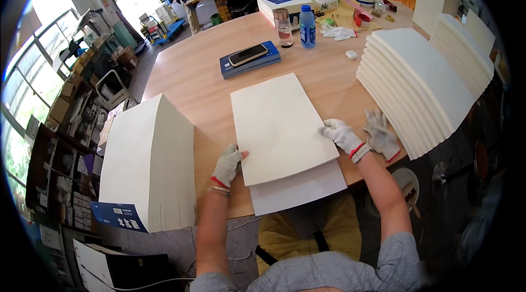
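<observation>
We've got the gloved left hand (226, 166) low, thumb at the left edge of the middle paper stack (280, 127) on the table (186, 61), and the gloved right hand (341, 135) at its right edge, fingers curled; can't tell if either pinches. We count 2 bottles, 1 clear bottle (283, 29) and 1 blue bottle (307, 29), plus 1 phone (248, 55).

Wide fisheye view from the head; downward across the table (181, 72)

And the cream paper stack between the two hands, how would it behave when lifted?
The stack may sag if lifted by one edge, being broad but thin. The lower sheet could slide separately, since its near end sticks out.
</observation>
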`<action>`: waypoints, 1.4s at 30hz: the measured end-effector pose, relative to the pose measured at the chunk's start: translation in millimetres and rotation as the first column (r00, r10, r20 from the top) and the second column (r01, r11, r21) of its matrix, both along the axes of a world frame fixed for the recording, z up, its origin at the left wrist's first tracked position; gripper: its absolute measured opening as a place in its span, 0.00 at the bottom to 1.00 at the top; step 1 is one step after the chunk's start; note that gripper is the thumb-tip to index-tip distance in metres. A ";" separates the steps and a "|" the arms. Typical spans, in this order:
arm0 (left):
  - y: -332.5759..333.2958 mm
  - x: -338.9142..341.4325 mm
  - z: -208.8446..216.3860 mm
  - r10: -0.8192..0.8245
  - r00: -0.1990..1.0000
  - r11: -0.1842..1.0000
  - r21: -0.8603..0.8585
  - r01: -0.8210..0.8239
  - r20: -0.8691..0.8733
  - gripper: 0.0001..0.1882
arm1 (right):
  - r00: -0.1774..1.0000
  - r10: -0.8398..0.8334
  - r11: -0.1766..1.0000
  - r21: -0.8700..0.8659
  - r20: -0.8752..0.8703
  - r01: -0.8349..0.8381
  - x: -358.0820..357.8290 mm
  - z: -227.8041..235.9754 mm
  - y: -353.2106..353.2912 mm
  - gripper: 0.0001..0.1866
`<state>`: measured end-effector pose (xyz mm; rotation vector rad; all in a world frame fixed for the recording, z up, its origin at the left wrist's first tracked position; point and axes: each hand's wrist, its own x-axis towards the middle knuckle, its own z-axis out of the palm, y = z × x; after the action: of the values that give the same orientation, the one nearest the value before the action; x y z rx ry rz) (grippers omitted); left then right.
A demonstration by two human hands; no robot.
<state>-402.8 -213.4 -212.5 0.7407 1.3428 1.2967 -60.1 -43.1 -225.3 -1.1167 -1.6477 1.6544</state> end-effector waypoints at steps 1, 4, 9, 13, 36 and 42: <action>2.0 -0.1 -1.5 0.003 0.999 1.000 -0.005 -0.003 -0.051 0.14 | 1.000 -0.007 1.000 0.014 0.026 0.007 1.1 4.8 -2.3 0.22; -0.5 3.6 3.3 0.014 0.979 0.999 -0.026 -0.020 -0.204 0.17 | 0.997 -0.011 0.999 0.046 0.071 0.007 1.4 7.7 -3.7 0.22; -49.5 21.6 -1.6 0.153 0.612 0.980 0.042 -0.193 -0.776 0.25 | 0.987 -0.034 0.991 0.135 0.160 0.012 4.1 6.3 -7.1 0.20; -115.2 60.8 8.6 0.063 0.496 0.998 0.052 -0.037 -0.866 0.31 | 0.989 0.038 0.988 0.142 0.145 -0.058 5.0 9.6 -4.2 0.20; -121.4 70.2 -7.3 0.116 0.448 0.992 0.121 -0.018 -0.886 0.34 | 0.874 0.034 0.935 0.294 0.485 -0.200 1.9 34.3 -7.1 0.20; -108.9 82.0 43.8 0.035 0.437 0.984 0.108 0.144 -0.899 0.41 | 0.929 0.066 0.732 0.615 0.364 -0.293 19.2 49.4 -45.9 0.19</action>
<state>-320.8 -322.2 -168.7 1.7699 2.0280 0.9354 -41.0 -89.0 -175.9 -0.8848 -2.3636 0.8420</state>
